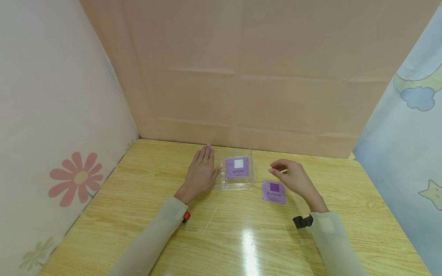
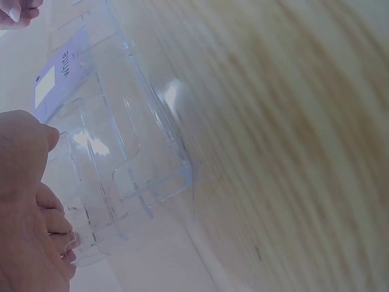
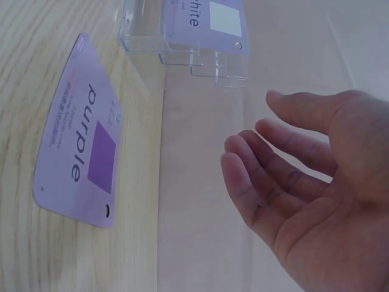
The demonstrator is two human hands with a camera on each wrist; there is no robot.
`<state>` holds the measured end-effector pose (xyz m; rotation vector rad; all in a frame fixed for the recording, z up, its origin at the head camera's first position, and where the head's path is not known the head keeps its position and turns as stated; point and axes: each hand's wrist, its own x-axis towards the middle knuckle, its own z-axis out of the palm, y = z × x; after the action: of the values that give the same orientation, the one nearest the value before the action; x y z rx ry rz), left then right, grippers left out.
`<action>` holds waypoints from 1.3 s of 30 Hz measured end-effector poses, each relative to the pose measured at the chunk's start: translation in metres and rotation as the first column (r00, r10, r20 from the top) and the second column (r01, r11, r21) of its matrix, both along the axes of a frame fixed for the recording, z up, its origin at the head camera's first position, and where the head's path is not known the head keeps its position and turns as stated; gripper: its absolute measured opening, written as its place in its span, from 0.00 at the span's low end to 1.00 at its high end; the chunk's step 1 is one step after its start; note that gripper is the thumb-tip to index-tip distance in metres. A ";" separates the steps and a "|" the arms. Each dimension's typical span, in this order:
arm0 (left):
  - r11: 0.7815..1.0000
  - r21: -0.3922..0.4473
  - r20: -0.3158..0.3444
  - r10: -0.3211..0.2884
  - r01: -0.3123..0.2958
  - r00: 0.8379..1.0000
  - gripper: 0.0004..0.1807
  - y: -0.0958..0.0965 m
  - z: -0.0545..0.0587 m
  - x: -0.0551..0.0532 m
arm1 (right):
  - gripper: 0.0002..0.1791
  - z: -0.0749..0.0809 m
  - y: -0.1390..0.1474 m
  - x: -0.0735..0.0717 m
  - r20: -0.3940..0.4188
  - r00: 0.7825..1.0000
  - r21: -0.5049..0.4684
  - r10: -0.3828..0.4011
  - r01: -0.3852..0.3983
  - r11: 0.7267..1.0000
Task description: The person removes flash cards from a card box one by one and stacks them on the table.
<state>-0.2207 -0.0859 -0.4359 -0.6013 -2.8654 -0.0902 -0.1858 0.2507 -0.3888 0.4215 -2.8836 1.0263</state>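
A clear plastic tiered stand (image 1: 253, 174) is on the wooden table near the back wall. In it stands a lilac card reading "white" (image 1: 238, 172) with a white square. My left hand (image 1: 200, 172) lies along the stand's left side with its fingers straight, the thumb reaching toward the card; in the left wrist view the fingertips overlap the stand's clear edge. A lilac card reading "purple" (image 3: 76, 146) lies on the table to the right of the stand. Above and behind that card hovers my right hand (image 1: 293, 176), fingers loosely bent and nothing between them.
The wooden table (image 1: 165, 245) ends at a pinkish-tan paper wall (image 1: 214, 96) behind the stand. A flower-print curtain (image 1: 38, 126) hangs at the left, and a pale blue curtain (image 1: 414, 153) at the right. A black band (image 1: 302, 222) is on the right wrist.
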 end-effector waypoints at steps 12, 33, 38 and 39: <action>1.000 -0.004 -0.006 -0.004 0.004 1.000 0.42 0.000 0.003 0.000 | 0.15 0.006 -0.010 -0.003 -0.039 0.999 -0.023 0.010 -0.011 1.000; 1.000 0.012 -0.007 -0.010 0.011 1.000 0.42 -0.001 0.002 0.000 | 0.10 0.006 -0.027 -0.006 -0.117 0.993 -0.052 -0.013 0.006 0.999; 1.000 -0.007 -0.007 -0.008 0.008 1.000 0.42 -0.001 0.001 -0.001 | 0.10 0.006 -0.030 -0.006 -0.141 0.990 -0.055 -0.005 -0.003 0.998; 1.000 -0.009 -0.006 -0.007 0.007 1.000 0.42 -0.001 0.001 -0.001 | 0.10 0.006 -0.030 -0.006 -0.144 0.990 -0.057 -0.004 -0.004 0.998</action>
<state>-0.2212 -0.0868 -0.4348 -0.6130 -2.8598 -0.0761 -0.1919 0.2206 -0.3830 0.4718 -2.7204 1.0298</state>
